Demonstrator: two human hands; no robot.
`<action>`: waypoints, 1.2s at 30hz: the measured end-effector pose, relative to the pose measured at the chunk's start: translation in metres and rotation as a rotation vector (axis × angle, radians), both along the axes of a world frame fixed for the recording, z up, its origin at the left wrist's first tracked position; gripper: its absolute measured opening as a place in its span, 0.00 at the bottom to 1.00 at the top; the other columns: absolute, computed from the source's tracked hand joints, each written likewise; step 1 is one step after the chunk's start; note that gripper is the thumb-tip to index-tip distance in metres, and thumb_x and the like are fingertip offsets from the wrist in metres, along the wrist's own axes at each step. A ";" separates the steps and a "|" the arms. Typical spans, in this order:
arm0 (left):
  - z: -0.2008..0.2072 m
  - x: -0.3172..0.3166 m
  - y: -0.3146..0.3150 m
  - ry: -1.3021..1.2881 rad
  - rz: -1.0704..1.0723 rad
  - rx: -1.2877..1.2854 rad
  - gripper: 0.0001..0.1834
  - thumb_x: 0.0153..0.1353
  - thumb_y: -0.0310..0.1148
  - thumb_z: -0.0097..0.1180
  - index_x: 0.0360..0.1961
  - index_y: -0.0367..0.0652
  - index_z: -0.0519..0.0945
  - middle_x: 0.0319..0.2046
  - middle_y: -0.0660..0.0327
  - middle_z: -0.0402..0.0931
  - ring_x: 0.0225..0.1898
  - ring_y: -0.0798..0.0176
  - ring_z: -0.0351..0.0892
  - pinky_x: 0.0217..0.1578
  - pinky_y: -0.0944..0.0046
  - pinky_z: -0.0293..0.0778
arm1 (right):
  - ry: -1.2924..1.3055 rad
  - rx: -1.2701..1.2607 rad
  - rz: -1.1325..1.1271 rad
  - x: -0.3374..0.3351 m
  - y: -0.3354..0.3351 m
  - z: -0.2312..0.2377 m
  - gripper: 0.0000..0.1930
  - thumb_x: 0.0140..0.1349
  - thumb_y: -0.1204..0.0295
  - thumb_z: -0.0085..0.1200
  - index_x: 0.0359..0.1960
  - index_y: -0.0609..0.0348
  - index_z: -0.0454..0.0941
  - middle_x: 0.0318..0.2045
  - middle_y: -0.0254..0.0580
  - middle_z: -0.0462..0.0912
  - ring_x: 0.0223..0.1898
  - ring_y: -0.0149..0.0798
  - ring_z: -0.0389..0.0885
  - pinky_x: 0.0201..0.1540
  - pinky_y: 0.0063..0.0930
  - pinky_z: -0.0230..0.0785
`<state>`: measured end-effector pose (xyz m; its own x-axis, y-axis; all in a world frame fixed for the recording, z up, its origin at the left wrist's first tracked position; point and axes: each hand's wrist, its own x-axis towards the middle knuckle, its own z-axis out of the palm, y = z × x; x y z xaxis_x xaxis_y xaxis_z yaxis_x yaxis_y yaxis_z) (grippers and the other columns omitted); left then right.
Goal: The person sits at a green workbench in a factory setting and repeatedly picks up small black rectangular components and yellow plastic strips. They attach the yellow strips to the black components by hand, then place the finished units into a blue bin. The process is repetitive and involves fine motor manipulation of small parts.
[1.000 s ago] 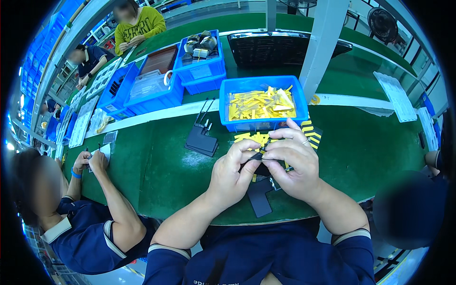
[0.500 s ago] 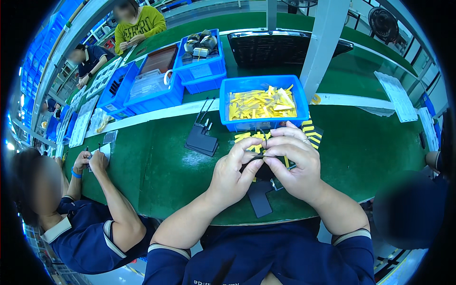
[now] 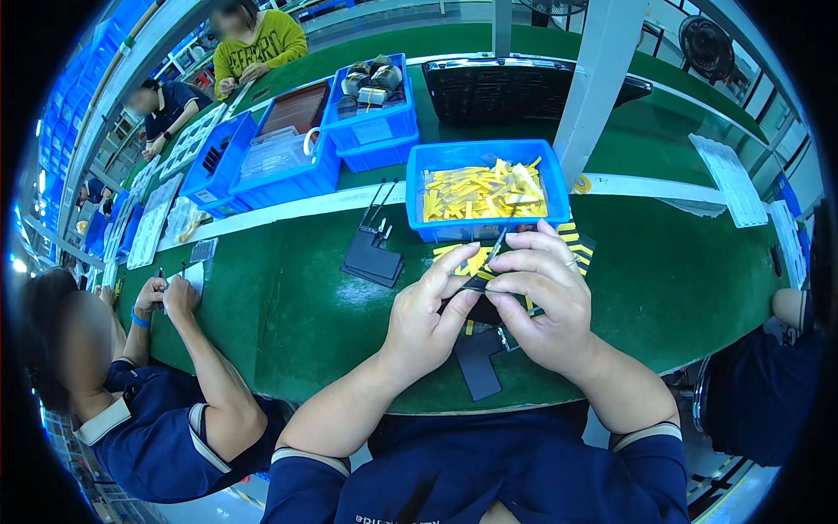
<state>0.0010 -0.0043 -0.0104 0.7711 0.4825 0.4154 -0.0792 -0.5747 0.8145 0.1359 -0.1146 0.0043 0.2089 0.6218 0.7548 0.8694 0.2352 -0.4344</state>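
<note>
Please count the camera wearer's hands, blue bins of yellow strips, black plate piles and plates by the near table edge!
Left hand, right hand: 2
Blue bin of yellow strips: 1
Black plate pile: 1
Single black plate: 1
Total: 5

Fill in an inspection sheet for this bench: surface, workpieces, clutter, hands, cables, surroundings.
Surface: green tabletop, with a pale smudge beside the stacked plates.
Workpieces: small dark piece, held; one dark plate near the table edge.
Clutter: loose yellow strips just beyond the held piece, partly hidden.
Hands: left hand and right hand both pinch the small dark piece.
Cables: two thin dark leads at the far side of the stacked plates.
Surroundings: blue bin holding yellow pieces; co-worker seated at left; black fan at upper right.
</note>
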 end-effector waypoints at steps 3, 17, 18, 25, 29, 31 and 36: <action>0.000 0.001 -0.001 -0.017 -0.010 0.036 0.24 0.57 0.24 0.54 0.56 0.40 0.68 0.32 0.53 0.81 0.34 0.57 0.82 0.35 0.64 0.74 | -0.010 -0.001 0.014 0.000 0.001 -0.002 0.08 0.42 0.78 0.64 0.26 0.55 0.79 0.34 0.36 0.81 0.45 0.43 0.77 0.58 0.49 0.59; 0.003 -0.001 0.003 0.008 -0.067 -0.090 0.21 0.60 0.25 0.53 0.56 0.36 0.68 0.36 0.55 0.81 0.38 0.66 0.80 0.40 0.68 0.73 | -0.036 0.013 0.017 0.005 -0.001 0.009 0.08 0.44 0.76 0.64 0.27 0.55 0.78 0.30 0.39 0.81 0.43 0.44 0.77 0.58 0.49 0.59; 0.002 -0.003 0.004 0.020 -0.078 -0.164 0.21 0.62 0.25 0.52 0.56 0.35 0.68 0.38 0.56 0.81 0.41 0.68 0.79 0.42 0.69 0.72 | -0.071 0.065 -0.024 0.003 -0.001 0.013 0.08 0.44 0.76 0.64 0.28 0.56 0.78 0.29 0.39 0.81 0.43 0.44 0.77 0.58 0.49 0.59; -0.011 0.002 0.006 -0.173 -0.191 -0.649 0.14 0.64 0.24 0.49 0.51 0.35 0.68 0.39 0.53 0.80 0.41 0.69 0.78 0.43 0.70 0.72 | 0.442 -0.014 0.002 0.006 0.001 -0.005 0.06 0.49 0.82 0.59 0.30 0.64 0.78 0.28 0.42 0.80 0.30 0.37 0.79 0.34 0.26 0.70; -0.010 0.002 0.005 -0.192 -0.206 -0.676 0.14 0.64 0.24 0.48 0.51 0.35 0.66 0.39 0.52 0.80 0.41 0.69 0.77 0.43 0.70 0.72 | 0.597 -0.068 0.070 0.007 0.002 -0.011 0.05 0.51 0.81 0.59 0.30 0.65 0.78 0.28 0.42 0.80 0.30 0.33 0.79 0.35 0.25 0.70; -0.011 0.002 0.004 -0.196 -0.193 -0.664 0.14 0.64 0.24 0.48 0.50 0.35 0.66 0.39 0.52 0.80 0.41 0.69 0.77 0.42 0.70 0.72 | 0.667 -0.091 0.106 0.006 0.003 -0.011 0.05 0.51 0.81 0.59 0.30 0.65 0.77 0.27 0.41 0.80 0.30 0.33 0.79 0.35 0.25 0.70; -0.015 0.003 0.000 -0.158 -0.050 -0.562 0.13 0.61 0.23 0.52 0.47 0.33 0.69 0.36 0.54 0.81 0.35 0.69 0.80 0.35 0.70 0.75 | 0.559 -0.110 0.011 0.001 0.005 -0.006 0.05 0.49 0.80 0.60 0.28 0.65 0.76 0.23 0.41 0.78 0.28 0.36 0.78 0.34 0.27 0.69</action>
<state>0.0045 -0.0046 -0.0255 0.7480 0.6267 0.2184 -0.2409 -0.0503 0.9693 0.1364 -0.1100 -0.0022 0.5515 0.6948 0.4617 0.4978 0.1700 -0.8505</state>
